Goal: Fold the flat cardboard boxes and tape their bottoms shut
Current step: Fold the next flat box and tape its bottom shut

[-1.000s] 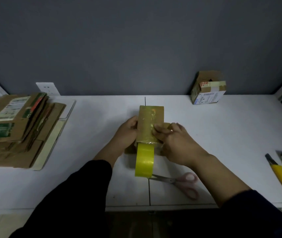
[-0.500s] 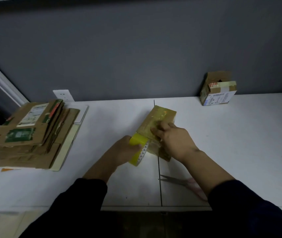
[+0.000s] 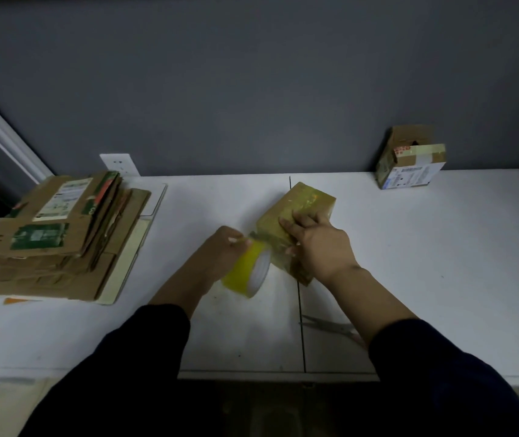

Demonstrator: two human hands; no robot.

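At the left of the worktop (image 3: 441, 263), a stack of flat boxes (image 3: 62, 238) waits unfolded. The left hand (image 3: 225, 252) has its fingers clamped on the yellow tape roll (image 3: 247, 274), taping the folded box (image 3: 302, 203) mid-worktop. The right hand (image 3: 319, 246) presses the box with its fingers flat. One finished box (image 3: 409, 165) stands far right.

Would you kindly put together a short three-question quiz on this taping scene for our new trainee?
1. Which hand holds the yellow tape roll? A left, B right.
2. True or false: the right hand rests on the taped box.
3. Fill in: the stack of flat boxes lies on the table's ____ side.
Key: 1 A, the left hand; 2 true; 3 left.
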